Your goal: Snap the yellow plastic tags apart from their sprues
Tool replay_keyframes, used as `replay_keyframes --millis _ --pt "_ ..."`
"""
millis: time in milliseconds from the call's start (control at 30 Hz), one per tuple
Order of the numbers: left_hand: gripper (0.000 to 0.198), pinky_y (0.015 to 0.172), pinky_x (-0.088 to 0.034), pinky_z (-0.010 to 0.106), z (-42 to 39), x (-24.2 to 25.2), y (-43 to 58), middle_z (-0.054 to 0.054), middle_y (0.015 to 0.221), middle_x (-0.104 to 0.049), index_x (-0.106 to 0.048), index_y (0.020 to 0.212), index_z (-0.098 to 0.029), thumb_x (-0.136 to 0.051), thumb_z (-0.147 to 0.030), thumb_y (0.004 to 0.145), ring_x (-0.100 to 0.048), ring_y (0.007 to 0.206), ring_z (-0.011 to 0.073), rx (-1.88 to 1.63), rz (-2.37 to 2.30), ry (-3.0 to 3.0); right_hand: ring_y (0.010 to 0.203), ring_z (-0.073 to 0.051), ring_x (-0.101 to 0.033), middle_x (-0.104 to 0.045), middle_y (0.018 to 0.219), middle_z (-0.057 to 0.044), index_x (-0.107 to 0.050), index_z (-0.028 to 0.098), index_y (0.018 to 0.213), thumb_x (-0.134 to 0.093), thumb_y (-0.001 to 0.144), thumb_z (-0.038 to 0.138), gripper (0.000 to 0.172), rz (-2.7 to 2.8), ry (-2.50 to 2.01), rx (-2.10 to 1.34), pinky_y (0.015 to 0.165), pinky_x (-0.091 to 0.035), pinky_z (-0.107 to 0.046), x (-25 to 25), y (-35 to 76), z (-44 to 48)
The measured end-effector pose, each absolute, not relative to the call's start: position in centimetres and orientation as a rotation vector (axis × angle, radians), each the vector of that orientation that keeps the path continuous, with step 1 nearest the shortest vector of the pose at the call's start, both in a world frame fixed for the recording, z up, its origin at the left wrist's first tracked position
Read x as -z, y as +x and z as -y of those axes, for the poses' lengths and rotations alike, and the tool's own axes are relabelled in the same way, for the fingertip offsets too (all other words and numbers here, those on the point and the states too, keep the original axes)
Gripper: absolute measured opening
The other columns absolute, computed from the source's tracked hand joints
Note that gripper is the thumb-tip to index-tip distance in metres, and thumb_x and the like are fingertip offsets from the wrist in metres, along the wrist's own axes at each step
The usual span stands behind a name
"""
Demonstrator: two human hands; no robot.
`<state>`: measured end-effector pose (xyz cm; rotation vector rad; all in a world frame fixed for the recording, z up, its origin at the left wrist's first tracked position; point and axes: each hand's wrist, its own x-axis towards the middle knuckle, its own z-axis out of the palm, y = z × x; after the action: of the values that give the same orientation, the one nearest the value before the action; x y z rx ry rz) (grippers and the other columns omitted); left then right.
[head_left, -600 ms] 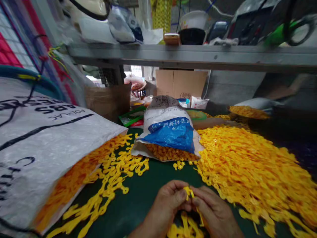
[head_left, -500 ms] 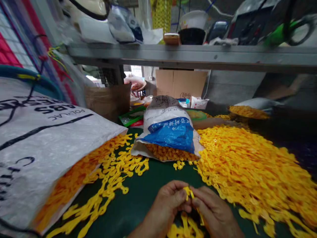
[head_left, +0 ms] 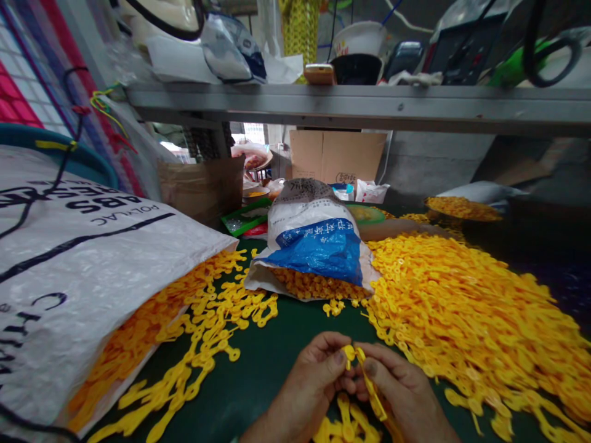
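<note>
Both my hands meet at the bottom centre over the green table. My left hand pinches one end of a small yellow plastic piece between thumb and fingers. My right hand is closed on the same piece, with a yellow strip running down along its fingers. More yellow pieces lie just under my hands.
A big heap of yellow pieces covers the right side. A large white sack spills pieces at the left. A white-and-blue bag lies open in the middle. Above runs a metal shelf with clutter; cardboard boxes stand behind.
My hands have turned the yellow piece slightly, and a longer strip of it now shows along my right fingers. The view has shifted a little.
</note>
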<state>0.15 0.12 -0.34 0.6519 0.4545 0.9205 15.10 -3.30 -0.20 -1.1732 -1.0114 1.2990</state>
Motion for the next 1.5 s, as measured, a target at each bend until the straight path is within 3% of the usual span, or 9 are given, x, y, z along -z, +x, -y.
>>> replay_keyframes --millis 500,700,867,1067,1300,1500 --pt "0.012 0.062 -0.047 0.026 -0.3 0.3 0.0 0.006 0.075 -0.069 -0.057 0.094 -0.016 -0.061 -0.021 0.084 -0.065 0.059 0.0144 -0.909 -0.412 0.663 0.063 -0.016 -0.064 -0.069 0.076 -0.002 -0.076 0.026 0.096 -0.071 0.075 0.047 0.03 1.059 -1.177 -1.235 0.059 -0.054 -0.023 -0.4 15.0 3.5" --pt "0.013 0.066 -0.048 0.027 -0.1 0.3 0.0 0.007 0.079 -0.069 -0.057 0.096 -0.016 -0.061 -0.02 0.084 -0.065 0.064 0.0148 -0.899 -0.407 0.652 0.083 -0.02 -0.065 -0.068 0.085 -0.004 -0.074 0.024 0.101 -0.063 0.082 0.042 0.028 1.258 -1.229 -1.094 0.072 -0.053 -0.025 0.3 15.7 3.3" --pt "0.013 0.065 -0.048 0.026 -0.1 0.3 0.0 0.007 0.078 -0.069 -0.057 0.094 -0.015 -0.064 -0.018 0.082 -0.066 0.064 0.0147 -0.905 -0.41 0.672 0.089 -0.022 -0.064 -0.068 0.086 -0.005 -0.073 0.024 0.104 -0.06 0.084 0.041 0.029 1.333 -1.256 -1.049 0.074 -0.053 -0.026 0.2 15.8 3.3" --pt "0.013 0.066 -0.05 0.028 -0.1 -0.1 0.0 0.006 0.077 -0.069 -0.058 0.091 -0.015 -0.065 -0.019 0.081 -0.067 0.064 0.0162 -0.919 -0.43 0.662 0.082 -0.022 -0.064 -0.068 0.096 -0.007 -0.072 0.024 0.106 -0.06 0.084 0.041 0.03 1.31 -1.26 -1.052 0.07 -0.054 -0.028 0.4 15.7 3.3" --pt "0.019 0.062 -0.048 0.024 -0.2 -0.1 0.1 0.005 0.075 -0.069 -0.06 0.086 -0.014 -0.073 -0.018 0.073 -0.064 0.06 0.0127 -0.946 -0.475 0.656 0.072 -0.019 -0.063 -0.066 0.086 -0.005 -0.072 0.026 0.107 -0.06 0.085 0.037 0.027 1.351 -1.219 -1.006 0.066 -0.053 -0.028 0.9 15.8 3.4" --pt "0.02 0.058 -0.047 0.021 -0.5 0.6 0.1 0.003 0.071 -0.069 -0.06 0.085 -0.015 -0.074 -0.015 0.071 -0.063 0.058 0.011 -0.968 -0.488 0.688 0.075 -0.017 -0.062 -0.062 0.081 -0.002 -0.07 0.028 0.108 -0.058 0.088 0.032 0.024 1.487 -1.254 -0.926 0.07 -0.051 -0.025 0.6 15.7 3.5"
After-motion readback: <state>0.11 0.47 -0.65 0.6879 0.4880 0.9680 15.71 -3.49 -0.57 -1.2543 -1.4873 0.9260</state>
